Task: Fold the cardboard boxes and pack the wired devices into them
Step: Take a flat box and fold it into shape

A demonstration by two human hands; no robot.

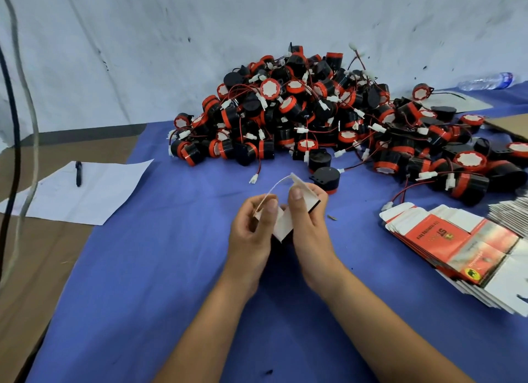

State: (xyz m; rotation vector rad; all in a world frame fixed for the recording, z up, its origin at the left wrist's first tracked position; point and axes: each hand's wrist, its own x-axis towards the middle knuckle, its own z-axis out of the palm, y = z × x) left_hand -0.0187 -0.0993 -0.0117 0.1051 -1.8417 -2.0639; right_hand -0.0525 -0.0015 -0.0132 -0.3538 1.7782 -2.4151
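I hold one small cardboard box (pixel 283 225) above the blue cloth (pixel 160 268), its white inner side facing me and a flap curving upward. My left hand (pixel 253 228) pinches its left flap. My right hand (pixel 307 219) grips its right side, thumb on top. Behind them a big pile of black-and-red round wired devices (pixel 314 117) with white connectors stretches to the right. One device (pixel 325 178) lies alone just beyond my right hand. A stack of flat red-and-white boxes (pixel 457 245) lies at the right.
A white sheet of paper (pixel 85 191) with a black pen (pixel 78 173) lies at the left on a brown surface. Dark cables (pixel 11 125) hang at the far left. A plastic bottle (pixel 485 81) and a brown cardboard piece (pixel 511 125) lie at the far right.
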